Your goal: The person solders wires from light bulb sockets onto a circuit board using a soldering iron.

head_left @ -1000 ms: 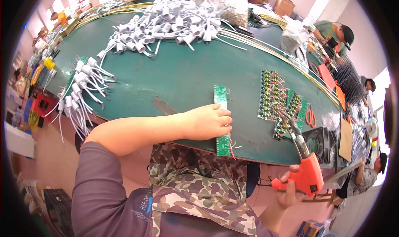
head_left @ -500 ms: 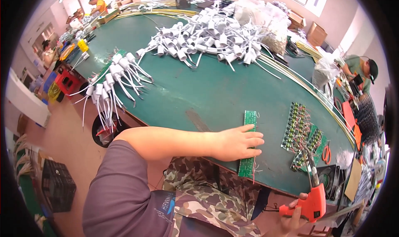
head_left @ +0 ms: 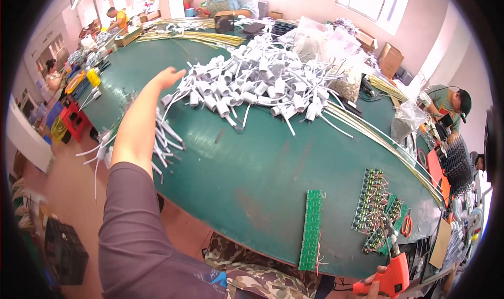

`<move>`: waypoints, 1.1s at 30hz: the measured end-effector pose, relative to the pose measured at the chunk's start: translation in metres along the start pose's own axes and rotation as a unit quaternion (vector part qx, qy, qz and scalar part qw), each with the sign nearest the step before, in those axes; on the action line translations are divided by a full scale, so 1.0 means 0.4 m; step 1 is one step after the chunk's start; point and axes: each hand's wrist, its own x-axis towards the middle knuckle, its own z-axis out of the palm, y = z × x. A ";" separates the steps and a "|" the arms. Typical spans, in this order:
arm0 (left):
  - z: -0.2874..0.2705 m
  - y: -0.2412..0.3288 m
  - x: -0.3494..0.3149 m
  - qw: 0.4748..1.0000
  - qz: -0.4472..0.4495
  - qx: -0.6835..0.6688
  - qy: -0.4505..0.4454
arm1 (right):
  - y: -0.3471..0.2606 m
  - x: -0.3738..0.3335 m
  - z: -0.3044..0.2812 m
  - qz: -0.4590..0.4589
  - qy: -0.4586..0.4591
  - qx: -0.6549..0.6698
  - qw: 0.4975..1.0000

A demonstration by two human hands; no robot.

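Beside the loosely open left hand [head_left: 169, 77], smooth, wired white cups [head_left: 261, 88]; in the curled, cut-off right hand [head_left: 373, 288], orange gun [head_left: 396, 274].

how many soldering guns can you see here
1: the orange soldering gun, held in the right hand at the lower right, pointing toward the component-covered circuit boards. Others may be hidden in the clutter farther right.

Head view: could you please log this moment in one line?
left hand: near white cylindrical sockets, contact unclear | right hand: gripping orange pistol-shaped tool | long green circuit board: on dark-green table, untouched
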 end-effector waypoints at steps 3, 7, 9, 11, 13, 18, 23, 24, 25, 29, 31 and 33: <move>0.021 0.056 -0.067 0.986 -0.063 -0.015 -0.153 | -0.012 0.004 0.025 0.055 0.002 0.049 0.997; 0.071 0.142 -0.027 0.967 -0.032 0.025 -0.251 | 0.001 0.019 0.039 0.029 -0.003 -0.012 1.000; 0.092 0.186 -0.059 0.961 -0.033 -0.039 -0.271 | 0.011 0.026 0.036 0.018 -0.028 -0.020 0.999; 0.145 0.204 -0.090 0.964 0.008 -0.105 -0.244 | 0.011 0.030 0.048 0.032 -0.009 -0.015 0.999; 0.189 0.279 -0.177 0.954 -0.038 -0.192 -0.227 | 0.010 0.029 0.049 0.047 0.009 -0.015 0.999; 0.330 0.473 -0.376 0.833 -0.058 -0.504 -0.220 | 0.014 -0.001 0.019 0.061 0.014 0.046 0.997; 0.419 0.644 -0.480 0.775 -0.060 -0.581 -0.240 | -0.005 -0.017 -0.010 0.026 -0.013 0.027 0.999; 0.428 0.668 -0.495 0.776 -0.059 -0.573 -0.257 | -0.011 -0.027 -0.017 0.029 -0.012 0.022 0.999; 0.436 0.690 -0.511 0.778 -0.057 -0.563 -0.274 | -0.003 -0.035 -0.030 0.027 -0.004 0.020 0.999; 0.388 0.663 -0.547 0.881 0.039 -0.337 -0.329 | 0.042 -0.072 -0.104 -0.048 0.052 -0.056 0.996; 0.338 0.625 -0.530 0.903 0.077 -0.249 -0.343 | 0.043 -0.088 -0.115 -0.049 0.076 -0.053 0.995; 0.334 0.593 -0.523 0.928 0.138 -0.206 -0.279 | 0.037 -0.108 -0.122 -0.016 0.071 -0.052 0.996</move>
